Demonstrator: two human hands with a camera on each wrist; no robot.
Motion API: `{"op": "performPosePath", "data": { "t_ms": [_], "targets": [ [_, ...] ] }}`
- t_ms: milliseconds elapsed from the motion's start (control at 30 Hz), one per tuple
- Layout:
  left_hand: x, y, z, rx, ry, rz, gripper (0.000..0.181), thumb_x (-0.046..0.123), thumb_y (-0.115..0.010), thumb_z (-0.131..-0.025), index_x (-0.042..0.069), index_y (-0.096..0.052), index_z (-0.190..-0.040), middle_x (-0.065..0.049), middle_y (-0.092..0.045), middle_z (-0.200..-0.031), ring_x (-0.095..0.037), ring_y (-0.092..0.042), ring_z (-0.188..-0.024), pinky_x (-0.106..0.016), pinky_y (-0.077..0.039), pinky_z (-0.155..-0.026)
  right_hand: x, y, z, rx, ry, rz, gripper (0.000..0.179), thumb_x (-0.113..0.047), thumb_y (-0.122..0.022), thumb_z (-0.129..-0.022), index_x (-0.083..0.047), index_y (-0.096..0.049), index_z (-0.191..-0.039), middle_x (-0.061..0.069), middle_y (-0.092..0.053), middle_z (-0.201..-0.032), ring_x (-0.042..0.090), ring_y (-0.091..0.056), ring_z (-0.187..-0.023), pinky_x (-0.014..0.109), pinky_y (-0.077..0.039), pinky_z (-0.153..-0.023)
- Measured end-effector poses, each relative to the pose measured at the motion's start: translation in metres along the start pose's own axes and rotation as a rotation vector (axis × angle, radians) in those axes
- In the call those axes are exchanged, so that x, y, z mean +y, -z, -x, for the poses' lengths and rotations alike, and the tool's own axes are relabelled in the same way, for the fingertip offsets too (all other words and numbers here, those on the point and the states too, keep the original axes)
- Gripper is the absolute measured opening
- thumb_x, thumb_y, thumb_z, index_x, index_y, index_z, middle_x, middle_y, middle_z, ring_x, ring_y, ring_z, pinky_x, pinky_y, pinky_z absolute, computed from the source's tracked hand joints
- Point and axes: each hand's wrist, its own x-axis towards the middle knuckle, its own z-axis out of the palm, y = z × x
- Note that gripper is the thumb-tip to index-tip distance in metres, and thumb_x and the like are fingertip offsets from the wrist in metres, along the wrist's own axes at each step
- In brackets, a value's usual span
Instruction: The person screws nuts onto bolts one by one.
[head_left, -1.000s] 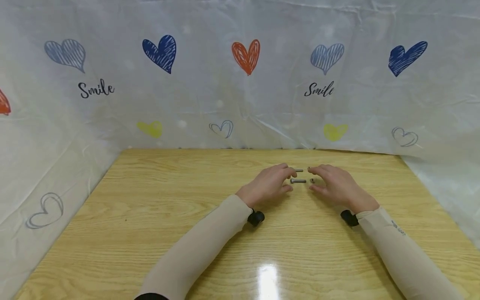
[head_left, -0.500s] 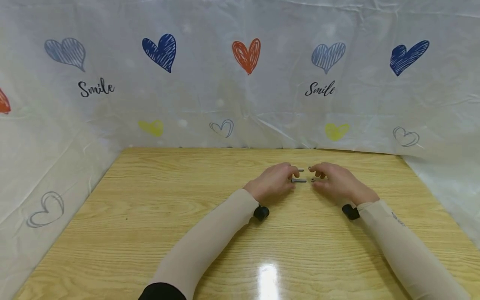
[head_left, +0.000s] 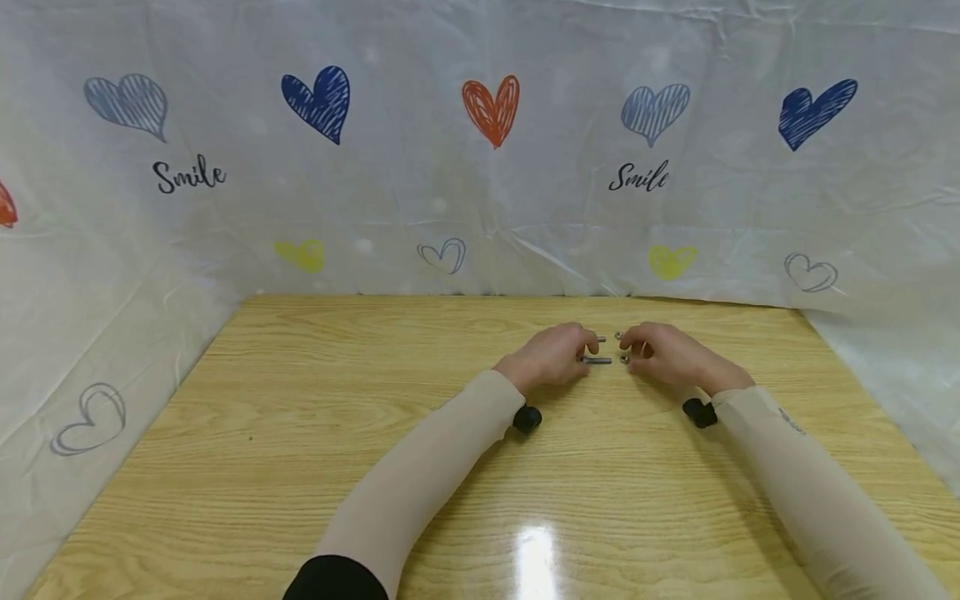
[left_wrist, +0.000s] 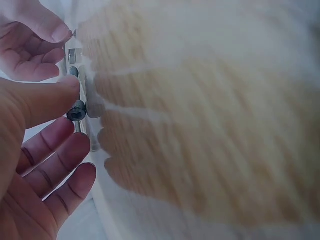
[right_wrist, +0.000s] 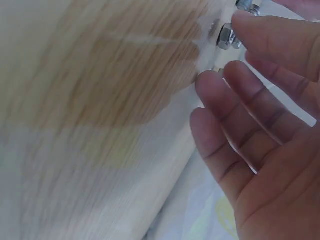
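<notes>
Two metal bolts lie side by side on the wooden table: the nearer bolt (head_left: 600, 361) and the farther bolt (head_left: 602, 339), partly hidden by fingers. Off their threaded ends sit a near nut (head_left: 625, 359) and a far nut (head_left: 618, 335). My left hand (head_left: 551, 354) is at the bolts' head ends. In the left wrist view, its thumb and fingers lie loosely on either side of the socket bolt head (left_wrist: 76, 111), without a plain grip. My right hand (head_left: 667, 354) hovers beside the nuts, its thumb tip close to a hex nut (right_wrist: 226, 36) and its fingers spread.
The wooden table (head_left: 375, 467) extends toward me and to both sides. A white cloth (head_left: 555, 183) printed with hearts and "Smile" hangs behind its far edge. Black wrist cameras (head_left: 527, 419) sit under both wrists.
My left hand has shifted slightly right and closer around the near bolt's head. The right thumb and fingers have bent in a little by the nuts. Bolts and nuts stay about where they were.
</notes>
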Motion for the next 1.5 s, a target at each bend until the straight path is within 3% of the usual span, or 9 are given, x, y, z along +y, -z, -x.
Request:
{"op": "performPosePath", "data": {
  "t_ms": [267,567,1000,1500],
  "targets": [
    [0.000,0.000,-0.001,-0.015,0.034,-0.024,0.025,0.024,-0.065,-0.092,0.016,-0.066,-0.115,0.002,-0.062,-0.103,-0.010,-0.056,-0.086,-0.026,-0.047,-0.076,0.004,-0.002,-0.007,-0.031,0.013,-0.002,0.020,-0.008,-0.071,-0.085,-0.005,-0.067,-0.105,0.002,-0.062,-0.090,0.016,-0.055,-0.079,0.036,-0.046,-0.073],
    [-0.001,-0.002,-0.004,-0.030,0.018,-0.058,0.011,0.024,-0.064,-0.093,0.017,-0.068,-0.102,0.005,-0.060,-0.093,-0.011,-0.054,-0.082,-0.025,-0.046,-0.073,0.005,-0.003,-0.007,-0.060,-0.016,-0.023,0.011,-0.008,-0.068,-0.088,-0.006,-0.069,-0.099,0.001,-0.064,-0.087,0.014,-0.057,-0.078,0.035,-0.047,-0.073],
    [-0.002,-0.004,-0.004,-0.026,0.039,-0.009,0.006,0.021,-0.064,-0.093,0.016,-0.068,-0.094,0.006,-0.060,-0.090,-0.011,-0.055,-0.081,-0.024,-0.045,-0.073,0.003,-0.004,-0.006,-0.102,-0.052,-0.008,0.006,-0.010,-0.063,-0.090,-0.009,-0.068,-0.093,0.000,-0.064,-0.085,0.013,-0.056,-0.074,0.033,-0.047,-0.069],
    [0.002,0.001,0.006,0.012,0.015,-0.001,0.008,0.021,-0.063,-0.094,0.016,-0.070,-0.094,0.006,-0.064,-0.091,-0.009,-0.056,-0.080,-0.024,-0.046,-0.074,0.002,-0.004,-0.002,-0.060,-0.034,-0.021,0.004,-0.007,-0.064,-0.086,-0.008,-0.065,-0.090,0.000,-0.062,-0.083,0.013,-0.057,-0.074,0.033,-0.047,-0.069]
  ]
}}
